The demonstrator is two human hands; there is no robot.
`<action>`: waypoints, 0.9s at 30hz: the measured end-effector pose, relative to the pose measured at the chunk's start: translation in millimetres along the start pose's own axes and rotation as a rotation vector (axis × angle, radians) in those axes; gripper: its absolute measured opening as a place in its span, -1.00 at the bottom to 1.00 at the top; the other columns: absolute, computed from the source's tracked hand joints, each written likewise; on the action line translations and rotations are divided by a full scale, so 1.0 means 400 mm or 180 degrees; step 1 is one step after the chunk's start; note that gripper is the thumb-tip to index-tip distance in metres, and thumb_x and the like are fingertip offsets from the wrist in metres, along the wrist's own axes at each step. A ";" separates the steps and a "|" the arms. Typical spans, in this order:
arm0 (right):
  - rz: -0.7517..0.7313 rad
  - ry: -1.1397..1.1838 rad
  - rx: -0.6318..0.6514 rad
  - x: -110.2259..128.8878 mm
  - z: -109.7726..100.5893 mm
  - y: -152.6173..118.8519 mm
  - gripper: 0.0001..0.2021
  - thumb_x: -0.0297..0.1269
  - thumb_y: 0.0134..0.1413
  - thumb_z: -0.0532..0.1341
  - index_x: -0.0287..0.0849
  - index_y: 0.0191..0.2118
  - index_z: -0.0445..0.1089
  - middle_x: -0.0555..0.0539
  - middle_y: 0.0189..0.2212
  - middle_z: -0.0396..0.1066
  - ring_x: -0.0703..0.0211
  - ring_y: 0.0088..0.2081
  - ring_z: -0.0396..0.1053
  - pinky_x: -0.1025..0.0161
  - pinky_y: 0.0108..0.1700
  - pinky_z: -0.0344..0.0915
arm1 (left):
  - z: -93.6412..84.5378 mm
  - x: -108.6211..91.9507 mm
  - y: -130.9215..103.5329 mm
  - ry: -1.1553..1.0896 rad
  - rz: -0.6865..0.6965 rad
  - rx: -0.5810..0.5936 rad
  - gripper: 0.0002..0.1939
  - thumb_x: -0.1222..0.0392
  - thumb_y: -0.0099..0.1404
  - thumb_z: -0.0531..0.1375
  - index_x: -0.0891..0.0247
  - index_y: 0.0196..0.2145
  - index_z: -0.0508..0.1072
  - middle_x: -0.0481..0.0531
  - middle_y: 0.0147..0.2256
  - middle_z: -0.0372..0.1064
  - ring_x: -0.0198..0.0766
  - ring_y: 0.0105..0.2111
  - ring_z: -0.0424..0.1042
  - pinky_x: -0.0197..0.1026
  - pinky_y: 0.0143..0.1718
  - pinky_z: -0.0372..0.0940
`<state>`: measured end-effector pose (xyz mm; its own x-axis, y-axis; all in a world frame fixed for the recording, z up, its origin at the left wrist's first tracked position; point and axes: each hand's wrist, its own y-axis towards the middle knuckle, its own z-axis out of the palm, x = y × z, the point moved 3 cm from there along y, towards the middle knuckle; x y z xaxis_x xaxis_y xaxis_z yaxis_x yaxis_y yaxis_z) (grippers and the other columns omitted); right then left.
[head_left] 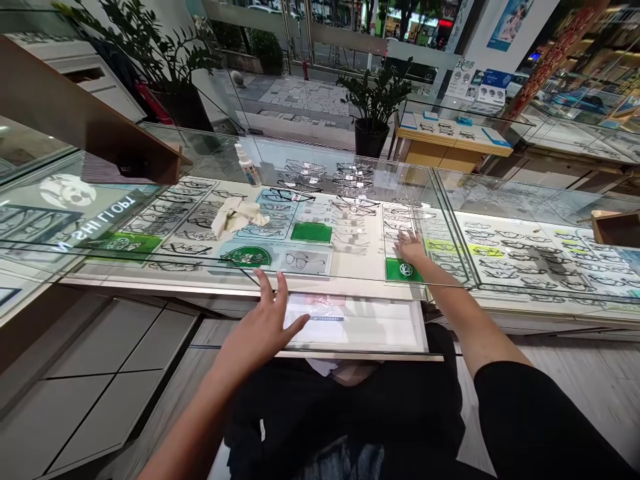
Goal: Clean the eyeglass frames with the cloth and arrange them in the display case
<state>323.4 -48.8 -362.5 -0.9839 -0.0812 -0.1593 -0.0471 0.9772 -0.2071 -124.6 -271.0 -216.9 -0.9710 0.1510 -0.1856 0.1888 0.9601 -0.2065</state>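
Note:
My left hand (265, 323) is raised at the counter's front edge, above the left end of a pulled-out drawer (385, 327). Its fingers are spread and nothing shows in them. A thin dark strip (245, 272) ends near its fingertips; I cannot make out what it is. Farther right, my right hand (411, 248) reaches over the glass counter with fingers apart, just behind a green card (403, 269). Eyeglasses (397, 217) lie in rows beyond it; whether it touches glass or frames I cannot tell. Stacked eyeglasses (354, 177) and a dark pair (289, 195) sit farther back.
A crumpled cream cloth (237, 217) and a white spray bottle (247, 165) stand on the left part of the counter. A wooden shelf piece (100, 127) juts in at left. Papers (320, 317) lie in the drawer. Another glass case (530, 247) adjoins at right.

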 end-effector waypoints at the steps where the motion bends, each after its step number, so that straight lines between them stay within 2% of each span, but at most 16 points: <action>1: -0.0008 -0.0010 -0.0020 0.005 -0.016 -0.010 -0.36 -0.10 0.56 -0.22 -0.20 0.44 0.37 -0.11 0.61 0.01 -0.20 0.62 -0.16 -0.26 0.61 -0.29 | 0.000 0.001 0.000 -0.0010 0.0006 -0.0025 0.02 -0.37 0.56 -0.07 0.49 0.61 -0.20 0.73 0.54 -0.73 0.24 -0.04 0.68 0.06 -0.11 0.49; 5: -0.0069 -0.0098 -0.0218 0.053 -0.105 -0.055 -0.31 -0.14 0.57 -0.25 -0.40 0.33 0.47 -0.35 0.55 0.11 -0.35 0.55 0.01 -0.30 0.55 -0.15 | -0.004 0.000 0.000 0.0004 -0.0020 -0.0034 0.01 -0.36 0.56 -0.06 0.45 0.62 -0.19 0.71 0.55 -0.70 0.22 -0.06 0.69 0.06 -0.12 0.50; 8: -0.0380 -0.0166 -0.0177 0.143 -0.165 -0.098 -0.30 -0.19 0.57 -0.26 -0.50 0.21 0.55 -0.53 0.33 0.42 -0.35 0.36 0.34 -0.21 0.37 0.18 | -0.005 -0.002 -0.001 0.0027 -0.0036 0.0007 0.01 -0.35 0.56 -0.07 0.48 0.62 -0.20 0.71 0.54 -0.71 0.25 0.00 0.67 0.06 -0.10 0.50; 10: -0.0761 -0.0204 0.0062 0.230 -0.185 -0.141 -0.32 -0.16 0.58 -0.19 -0.47 0.04 0.65 -0.51 0.07 0.62 -0.25 0.13 0.55 -0.06 0.15 0.34 | -0.004 -0.002 -0.001 0.0017 -0.0025 0.0010 0.01 -0.34 0.57 -0.08 0.51 0.61 -0.20 0.73 0.54 -0.70 0.26 0.00 0.67 0.09 -0.10 0.50; 12: -0.1234 -0.0242 0.0349 0.325 -0.193 -0.204 -0.35 -0.08 0.57 -0.08 -0.38 -0.15 0.70 -0.42 -0.14 0.69 -0.15 -0.07 0.62 0.05 -0.01 0.36 | 0.000 -0.002 0.000 -0.0007 -0.0006 -0.0012 0.01 -0.34 0.57 -0.07 0.53 0.61 -0.18 0.75 0.54 -0.68 0.27 0.01 0.67 0.09 -0.09 0.51; 15: -0.2039 -0.0196 0.0559 0.450 -0.207 -0.332 -0.36 0.07 0.56 -0.03 -0.21 -0.20 0.71 -0.25 -0.21 0.71 0.00 -0.15 0.62 0.16 -0.10 0.30 | 0.004 0.000 0.002 -0.0011 0.0054 -0.0162 0.01 -0.34 0.56 -0.05 0.54 0.60 -0.13 0.78 0.54 -0.63 0.32 0.08 0.63 0.08 -0.05 0.50; 18: -0.2998 -0.0155 0.0504 0.519 -0.253 -0.463 -0.32 0.06 0.60 -0.10 -0.19 -0.23 0.69 -0.18 -0.32 0.70 0.06 -0.29 0.58 0.18 -0.25 0.20 | 0.008 0.002 0.004 0.0040 0.0075 -0.0262 0.01 -0.34 0.55 -0.04 0.54 0.60 -0.13 0.78 0.54 -0.62 0.35 0.11 0.61 0.09 -0.06 0.51; 20: -0.3277 -0.0162 0.0382 0.516 -0.304 -0.510 -0.30 0.02 0.62 -0.14 -0.19 -0.29 0.66 -0.16 -0.36 0.68 0.08 -0.37 0.53 0.18 -0.33 0.11 | 0.010 0.003 0.004 0.0035 0.0060 -0.0227 0.02 -0.35 0.55 -0.04 0.53 0.60 -0.14 0.77 0.54 -0.63 0.33 0.07 0.64 0.09 -0.07 0.51; 22: -0.3092 -0.0193 0.0228 0.469 -0.368 -0.502 -0.29 -0.01 0.63 -0.16 -0.19 -0.35 0.62 -0.15 -0.41 0.64 0.11 -0.44 0.45 0.18 -0.37 0.07 | 0.011 0.004 0.004 -0.0017 0.0056 -0.0176 0.03 -0.37 0.55 -0.05 0.52 0.60 -0.15 0.77 0.54 -0.65 0.29 0.04 0.65 0.08 -0.07 0.51; 23: -0.2860 -0.0206 0.0127 0.431 -0.403 -0.479 -0.29 -0.03 0.63 -0.17 -0.19 -0.36 0.61 -0.14 -0.43 0.62 0.12 -0.46 0.41 0.19 -0.38 0.07 | 0.011 0.005 0.004 -0.0047 0.0061 -0.0161 0.04 -0.38 0.55 -0.05 0.52 0.60 -0.15 0.76 0.54 -0.66 0.28 0.05 0.65 0.07 -0.06 0.51; 24: -0.2428 -0.0201 -0.0154 0.381 -0.441 -0.444 -0.29 -0.03 0.63 -0.19 -0.20 -0.35 0.60 -0.16 -0.44 0.60 0.11 -0.46 0.39 0.18 -0.38 0.07 | 0.010 0.005 0.004 -0.0072 0.0069 -0.0156 0.04 -0.38 0.55 -0.06 0.52 0.61 -0.16 0.76 0.54 -0.68 0.28 0.07 0.64 0.07 -0.05 0.50; 27: -0.0940 -0.0021 -0.1363 0.195 -0.552 -0.322 -0.33 -0.10 0.62 -0.21 -0.25 -0.19 0.62 -0.29 -0.27 0.62 -0.04 -0.25 0.44 0.10 -0.24 0.22 | 0.009 0.005 0.003 -0.0114 0.0078 -0.0185 0.04 -0.38 0.54 -0.04 0.50 0.61 -0.15 0.75 0.54 -0.67 0.31 0.10 0.62 0.07 -0.05 0.51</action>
<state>214.8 -137.7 -134.9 -0.9169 -0.3655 -0.1602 -0.3903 0.9050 0.1691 -125.8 -270.3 -221.1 -0.9601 0.1671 -0.2244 0.2026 0.9684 -0.1456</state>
